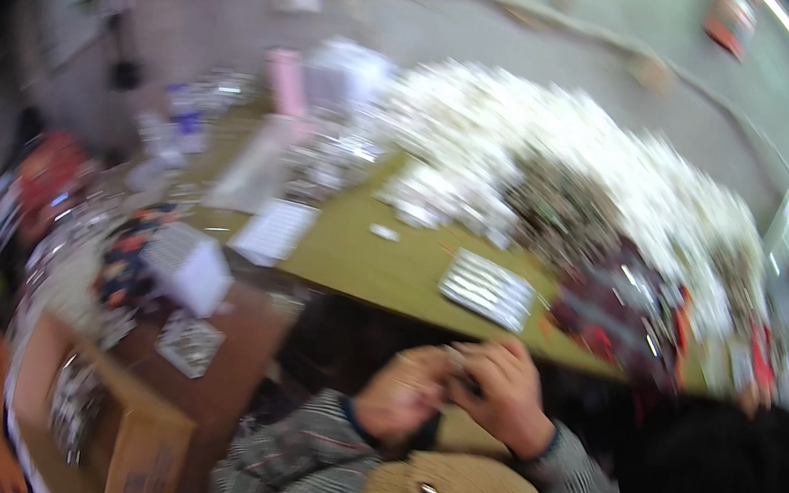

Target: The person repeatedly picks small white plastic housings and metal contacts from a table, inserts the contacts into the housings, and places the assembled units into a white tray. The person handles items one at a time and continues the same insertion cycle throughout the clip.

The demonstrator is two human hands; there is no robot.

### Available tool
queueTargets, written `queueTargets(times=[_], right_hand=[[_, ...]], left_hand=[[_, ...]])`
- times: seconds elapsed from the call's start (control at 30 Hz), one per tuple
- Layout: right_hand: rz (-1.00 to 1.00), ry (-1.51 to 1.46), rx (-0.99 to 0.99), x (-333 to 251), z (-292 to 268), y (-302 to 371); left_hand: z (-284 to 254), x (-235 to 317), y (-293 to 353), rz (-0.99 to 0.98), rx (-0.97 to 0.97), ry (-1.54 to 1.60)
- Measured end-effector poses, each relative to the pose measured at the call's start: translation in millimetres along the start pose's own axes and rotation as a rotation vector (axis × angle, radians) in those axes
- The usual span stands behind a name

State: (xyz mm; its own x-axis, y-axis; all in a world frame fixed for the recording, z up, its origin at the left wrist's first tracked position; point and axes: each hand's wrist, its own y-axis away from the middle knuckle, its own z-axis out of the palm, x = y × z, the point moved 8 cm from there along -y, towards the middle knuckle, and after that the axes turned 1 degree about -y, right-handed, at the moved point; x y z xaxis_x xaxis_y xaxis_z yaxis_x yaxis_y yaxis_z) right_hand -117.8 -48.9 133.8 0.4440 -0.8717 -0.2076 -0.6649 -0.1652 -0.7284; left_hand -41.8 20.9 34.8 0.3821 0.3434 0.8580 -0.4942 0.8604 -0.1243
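Note:
My left hand and my right hand meet in front of my body, just short of the table's near edge. Between their fingertips is a small pale object, too blurred to name, and both hands are closed around it. Beyond them on the green tabletop lies a flat silvery pack with rows of bright pieces. A small white piece lies farther off to the left.
A large heap of white pieces covers the table's far side. Dark red patterned cloth lies to the right. At left are white cards, a white box and an open cardboard box. A person's dark-haired head is close at lower right.

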Motion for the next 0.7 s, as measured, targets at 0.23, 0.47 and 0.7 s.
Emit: queueTargets(times=[0.23, 0.47, 0.7], right_hand=[[0.003, 0.053, 0.213, 25, 2, 32], [0.046, -0.104, 0.240, 77, -18, 46], [0.982, 0.296, 0.343, 223, -121, 137]], left_hand=[[0, -46, -10, -0.433, 0.108, 0.519], [1, -60, -52, -0.527, 0.136, 0.602], [8, -73, -94, -0.550, -0.055, 0.430]])
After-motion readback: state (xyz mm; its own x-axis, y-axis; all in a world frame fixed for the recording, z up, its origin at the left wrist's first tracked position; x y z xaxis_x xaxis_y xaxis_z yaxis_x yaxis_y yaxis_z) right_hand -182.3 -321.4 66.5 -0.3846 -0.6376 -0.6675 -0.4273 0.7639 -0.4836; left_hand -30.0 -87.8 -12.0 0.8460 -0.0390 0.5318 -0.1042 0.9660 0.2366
